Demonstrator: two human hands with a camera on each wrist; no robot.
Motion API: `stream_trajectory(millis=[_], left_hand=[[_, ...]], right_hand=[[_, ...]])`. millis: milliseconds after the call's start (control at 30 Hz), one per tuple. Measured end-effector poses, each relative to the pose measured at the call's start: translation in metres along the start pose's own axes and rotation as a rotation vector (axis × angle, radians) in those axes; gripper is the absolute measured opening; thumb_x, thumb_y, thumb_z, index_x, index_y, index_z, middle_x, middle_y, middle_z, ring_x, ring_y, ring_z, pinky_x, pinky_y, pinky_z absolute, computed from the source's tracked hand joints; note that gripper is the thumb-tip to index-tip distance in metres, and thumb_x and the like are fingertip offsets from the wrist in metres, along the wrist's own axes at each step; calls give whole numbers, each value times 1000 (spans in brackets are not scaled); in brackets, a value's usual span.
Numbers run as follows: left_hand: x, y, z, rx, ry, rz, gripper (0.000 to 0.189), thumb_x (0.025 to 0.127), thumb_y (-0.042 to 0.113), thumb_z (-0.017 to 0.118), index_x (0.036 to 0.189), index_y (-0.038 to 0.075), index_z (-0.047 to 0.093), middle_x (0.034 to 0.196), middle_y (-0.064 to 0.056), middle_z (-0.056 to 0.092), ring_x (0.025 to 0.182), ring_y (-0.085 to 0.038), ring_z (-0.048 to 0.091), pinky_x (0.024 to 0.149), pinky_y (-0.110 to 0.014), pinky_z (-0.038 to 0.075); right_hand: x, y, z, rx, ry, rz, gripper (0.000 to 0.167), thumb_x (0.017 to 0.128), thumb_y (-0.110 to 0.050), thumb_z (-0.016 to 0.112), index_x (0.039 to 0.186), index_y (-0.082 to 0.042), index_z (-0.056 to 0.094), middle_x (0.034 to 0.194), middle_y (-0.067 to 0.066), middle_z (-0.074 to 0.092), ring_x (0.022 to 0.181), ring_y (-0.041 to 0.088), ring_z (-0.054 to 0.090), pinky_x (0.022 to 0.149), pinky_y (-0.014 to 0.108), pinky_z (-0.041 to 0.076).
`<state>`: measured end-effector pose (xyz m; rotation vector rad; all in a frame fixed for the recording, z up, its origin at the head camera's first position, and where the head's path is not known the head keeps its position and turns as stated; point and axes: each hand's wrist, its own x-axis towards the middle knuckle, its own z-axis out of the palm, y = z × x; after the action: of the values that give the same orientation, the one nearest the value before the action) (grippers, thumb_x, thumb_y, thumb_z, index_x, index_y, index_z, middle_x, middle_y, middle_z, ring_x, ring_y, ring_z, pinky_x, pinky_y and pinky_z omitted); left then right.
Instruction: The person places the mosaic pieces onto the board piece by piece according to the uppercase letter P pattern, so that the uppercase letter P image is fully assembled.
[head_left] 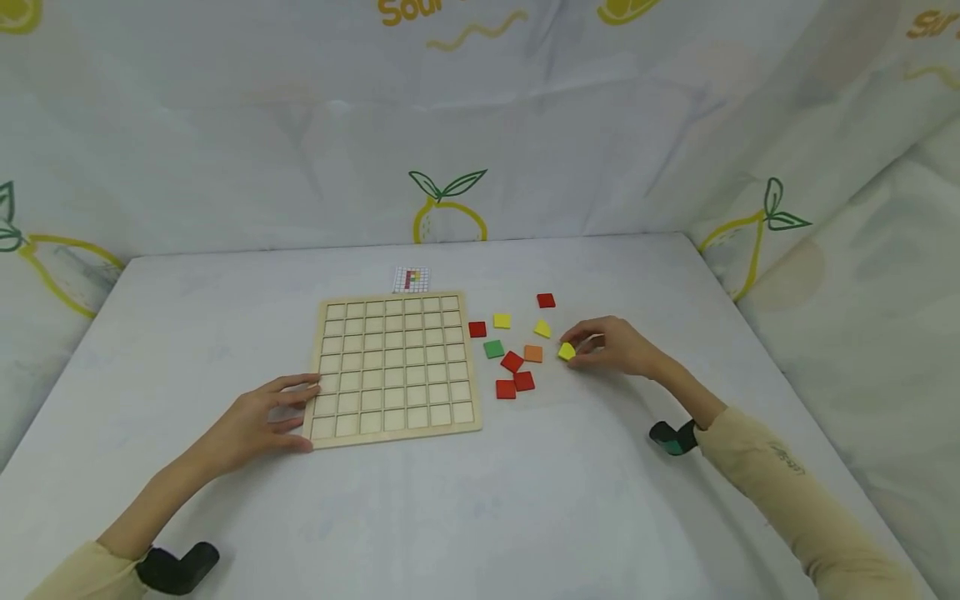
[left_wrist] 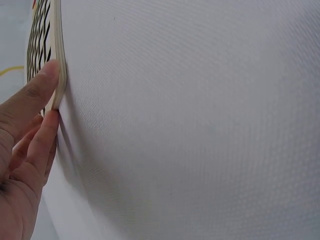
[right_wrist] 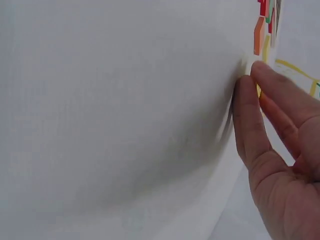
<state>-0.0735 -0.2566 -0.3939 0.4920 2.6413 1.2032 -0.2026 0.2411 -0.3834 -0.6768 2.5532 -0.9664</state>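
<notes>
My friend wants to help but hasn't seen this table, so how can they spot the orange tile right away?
On the white table, find the wooden board with the grid. Look among the loose tiles between it and the right hand. The orange tile is a square there, the only orange one; its neighbours are red, yellow or green.

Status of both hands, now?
Left hand: open, touching the left edge of the wooden grid board.
Right hand: closed, pinching a yellow tile.

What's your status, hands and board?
Left hand touching board, left edge. Right hand pinching yellow tile. Loose tiles lie between board and right hand.
</notes>
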Motion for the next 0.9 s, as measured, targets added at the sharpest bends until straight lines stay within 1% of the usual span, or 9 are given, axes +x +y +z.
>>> stream_trajectory(millis=[133,233,367,500,633,733,900], left_hand=[[2,2,0,-8,-10,-13,73,68,11,85,129,-12,52,143,-23,40,114,-40,54,83,-25,59],[2,4,0,-3,-13,-24,73,68,10,85,129,-13,52,143,-23,40,113,-40,55,83,-25,59],[1,5,-1,-22,-16,-39,73,69,10,84,130,-13,51,144,-24,38,114,-40,55,83,-25,59],[0,4,0,-17,-23,-49,74,69,12,84,131,-12,50,145,-24,37,113,-40,56,83,-24,59],[0,3,0,-3,-21,-52,75,69,12,84,131,-12,51,145,-23,37,113,-40,56,82,-23,59],[0,3,0,1,-13,-63,75,68,12,85,131,-11,52,145,-21,38,112,-38,56,82,-22,59],[0,2,0,1,-11,-36,74,68,13,85,130,-11,53,144,-20,40,112,-36,56,82,-22,59]], right_hand=[[-5,3,0,111,23,102,35,84,-7,74,117,2,64,109,15,64,95,26,63,87,29,59],[-7,3,0,188,30,156,36,86,-8,72,120,2,63,113,17,62,100,28,61,84,23,58],[-7,2,0,237,48,217,39,87,-12,71,122,2,62,115,19,60,102,29,57,79,17,57],[-5,0,0,256,63,269,40,88,-14,71,124,1,61,117,20,58,104,29,53,77,17,56],[1,-1,0,274,65,285,40,88,-14,70,124,-1,61,119,19,58,106,30,53,78,18,57],[6,-1,-1,295,56,278,40,88,-14,71,125,-2,62,120,18,59,106,29,53,79,19,57],[16,1,-1,331,32,266,40,87,-13,71,124,-2,63,116,15,60,102,27,52,76,19,57]])
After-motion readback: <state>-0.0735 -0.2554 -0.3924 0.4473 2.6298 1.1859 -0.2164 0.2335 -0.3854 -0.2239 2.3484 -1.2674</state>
